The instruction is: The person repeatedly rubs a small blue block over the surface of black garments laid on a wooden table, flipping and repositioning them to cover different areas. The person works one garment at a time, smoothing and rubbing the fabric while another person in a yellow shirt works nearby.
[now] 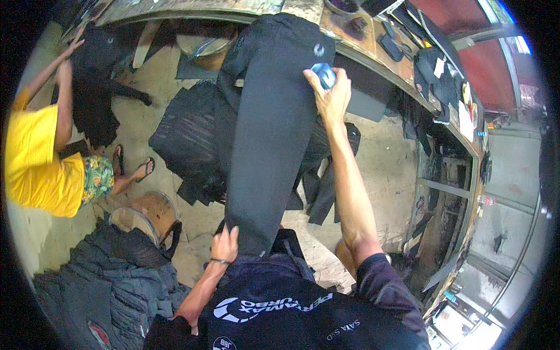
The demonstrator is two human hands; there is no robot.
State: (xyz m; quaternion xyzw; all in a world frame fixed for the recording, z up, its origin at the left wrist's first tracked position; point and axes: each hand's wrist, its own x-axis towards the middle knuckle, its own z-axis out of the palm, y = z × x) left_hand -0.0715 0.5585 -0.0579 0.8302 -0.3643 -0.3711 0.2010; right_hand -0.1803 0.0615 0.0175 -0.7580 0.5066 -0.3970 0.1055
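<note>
A pair of black trousers (269, 122) stretches from the far bench edge down to my lap, one leg spread long and flat. My left hand (225, 244) grips the trouser leg's left edge at its near end. Near the far end, over the right edge of the cloth, my right hand (333, 93) is closed on a small shiny blue object (322, 76); its exact kind is unclear. A small pale emblem (318, 50) shows on the fabric just beyond that hand.
A wooden bench (356, 29) curves along the far side, holding dark tools and cloth. Heaps of black garments (189, 131) lie under the trousers and a dark pile (102, 289) at lower left, beside a wooden stool (143, 216). A person in yellow (44, 154) handles black cloth at left.
</note>
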